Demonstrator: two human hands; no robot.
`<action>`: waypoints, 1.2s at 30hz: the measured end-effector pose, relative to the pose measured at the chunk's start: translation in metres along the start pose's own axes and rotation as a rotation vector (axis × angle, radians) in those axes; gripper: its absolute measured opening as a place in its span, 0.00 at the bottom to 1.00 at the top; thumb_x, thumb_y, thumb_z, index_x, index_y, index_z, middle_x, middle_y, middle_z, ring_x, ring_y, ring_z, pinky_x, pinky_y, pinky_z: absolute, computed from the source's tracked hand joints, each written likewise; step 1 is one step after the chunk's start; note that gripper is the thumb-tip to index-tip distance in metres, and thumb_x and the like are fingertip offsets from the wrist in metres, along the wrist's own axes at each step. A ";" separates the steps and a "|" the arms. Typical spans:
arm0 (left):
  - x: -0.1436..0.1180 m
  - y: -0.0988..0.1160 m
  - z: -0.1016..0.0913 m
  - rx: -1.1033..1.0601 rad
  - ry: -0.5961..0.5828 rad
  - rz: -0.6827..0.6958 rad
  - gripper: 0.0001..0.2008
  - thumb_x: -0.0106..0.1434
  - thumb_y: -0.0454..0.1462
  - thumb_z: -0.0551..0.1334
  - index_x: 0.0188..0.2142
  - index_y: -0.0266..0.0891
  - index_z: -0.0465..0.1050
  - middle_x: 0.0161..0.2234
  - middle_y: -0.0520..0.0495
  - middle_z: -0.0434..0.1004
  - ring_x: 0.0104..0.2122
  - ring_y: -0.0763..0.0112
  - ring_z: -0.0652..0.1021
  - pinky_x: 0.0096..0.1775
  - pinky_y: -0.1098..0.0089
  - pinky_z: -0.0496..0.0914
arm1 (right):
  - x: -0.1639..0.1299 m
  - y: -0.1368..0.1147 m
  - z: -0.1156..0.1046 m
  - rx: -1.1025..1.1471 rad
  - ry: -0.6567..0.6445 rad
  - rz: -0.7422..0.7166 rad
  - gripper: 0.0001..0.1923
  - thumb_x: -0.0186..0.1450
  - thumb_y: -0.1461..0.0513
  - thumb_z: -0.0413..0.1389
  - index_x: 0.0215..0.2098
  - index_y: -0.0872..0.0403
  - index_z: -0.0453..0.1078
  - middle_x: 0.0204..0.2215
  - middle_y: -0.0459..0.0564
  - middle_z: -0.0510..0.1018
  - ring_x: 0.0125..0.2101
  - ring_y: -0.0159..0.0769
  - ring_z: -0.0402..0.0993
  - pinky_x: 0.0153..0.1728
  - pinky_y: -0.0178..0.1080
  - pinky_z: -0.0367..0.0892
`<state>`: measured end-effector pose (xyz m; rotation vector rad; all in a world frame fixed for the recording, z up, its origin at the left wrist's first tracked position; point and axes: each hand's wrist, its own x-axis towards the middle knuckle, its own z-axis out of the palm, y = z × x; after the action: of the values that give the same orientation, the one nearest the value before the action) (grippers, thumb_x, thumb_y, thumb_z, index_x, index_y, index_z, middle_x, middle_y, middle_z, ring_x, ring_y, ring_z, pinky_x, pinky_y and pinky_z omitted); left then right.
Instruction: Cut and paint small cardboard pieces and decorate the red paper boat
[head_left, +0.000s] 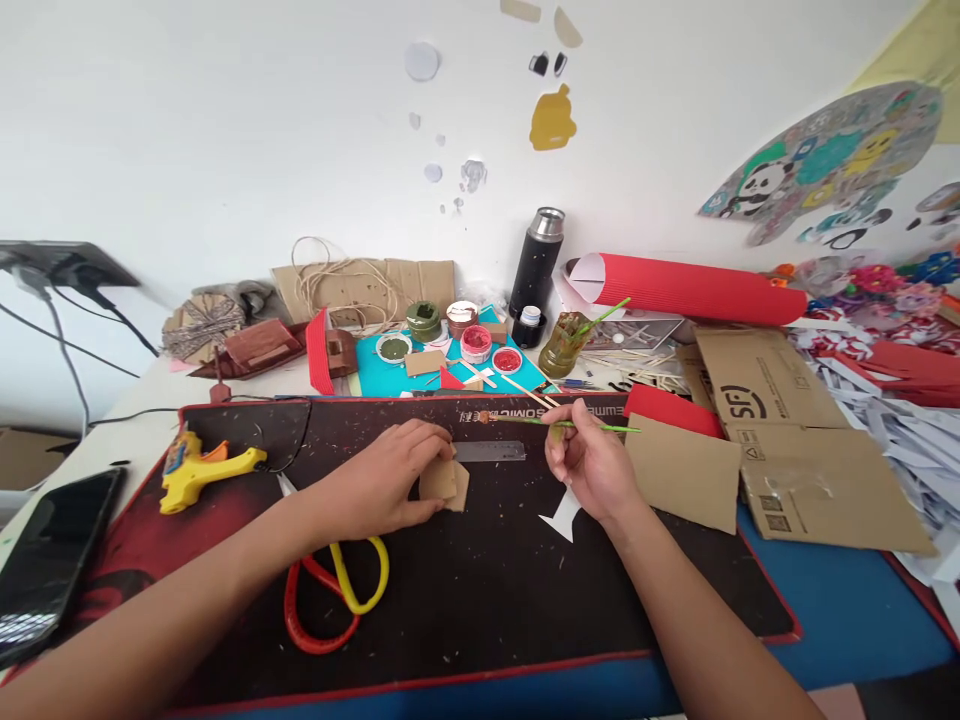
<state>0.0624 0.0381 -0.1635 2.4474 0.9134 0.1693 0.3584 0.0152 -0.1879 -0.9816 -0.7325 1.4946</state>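
My left hand [394, 470] is closed on a small cardboard piece [442, 485], thumb in front and fingers behind. A second angled edge of cardboard shows beside it, and the fingers hide part of the piece. In my right hand [589, 455] is a thin green paintbrush [611, 428], pinched near its middle. Its brown-smeared tip points left, above the clear ruler [491, 451] and apart from the cardboard. Under my left forearm lie scissors [360, 590] with red and yellow handles. A white paper cutout [564, 517] lies beside my right wrist.
Paint jars [475, 345] stand on a blue sheet at the back, near a murky water jar [561, 348] and a black thermos [536, 262]. A yellow glue gun [206, 470] and phone [56, 560] lie left. Flattened cardboard [817, 480] lies right of the dark mat [480, 610].
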 end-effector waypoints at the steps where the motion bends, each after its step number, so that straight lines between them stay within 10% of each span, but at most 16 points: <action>1: -0.003 0.003 0.000 -0.020 -0.024 0.011 0.21 0.63 0.36 0.68 0.54 0.43 0.69 0.60 0.39 0.74 0.60 0.51 0.74 0.62 0.49 0.70 | 0.000 -0.001 0.000 0.006 0.001 0.000 0.27 0.61 0.39 0.70 0.34 0.54 0.81 0.15 0.42 0.72 0.12 0.28 0.64 0.12 0.29 0.56; 22: 0.034 -0.018 -0.004 0.065 -0.005 0.090 0.23 0.68 0.44 0.68 0.61 0.44 0.73 0.65 0.39 0.74 0.66 0.48 0.73 0.66 0.48 0.68 | -0.002 -0.007 -0.003 0.121 0.051 0.036 0.25 0.61 0.40 0.71 0.33 0.54 0.81 0.14 0.42 0.72 0.11 0.27 0.62 0.12 0.29 0.55; 28: 0.053 -0.036 -0.027 0.177 0.204 -0.022 0.17 0.78 0.42 0.53 0.59 0.42 0.74 0.58 0.39 0.80 0.60 0.52 0.76 0.63 0.49 0.71 | -0.003 -0.011 -0.004 0.134 0.061 0.028 0.26 0.60 0.40 0.71 0.33 0.54 0.81 0.14 0.41 0.71 0.12 0.26 0.63 0.12 0.28 0.53; 36: 0.079 -0.063 -0.046 0.264 -0.056 -0.108 0.14 0.68 0.35 0.61 0.52 0.42 0.78 0.53 0.39 0.82 0.57 0.47 0.77 0.59 0.50 0.71 | -0.008 -0.012 -0.002 0.136 0.057 0.042 0.25 0.64 0.40 0.69 0.34 0.54 0.80 0.15 0.41 0.70 0.12 0.26 0.62 0.14 0.29 0.55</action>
<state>0.0737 0.1487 -0.1609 2.6173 1.1007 -0.0629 0.3655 0.0094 -0.1765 -0.9372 -0.5648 1.5263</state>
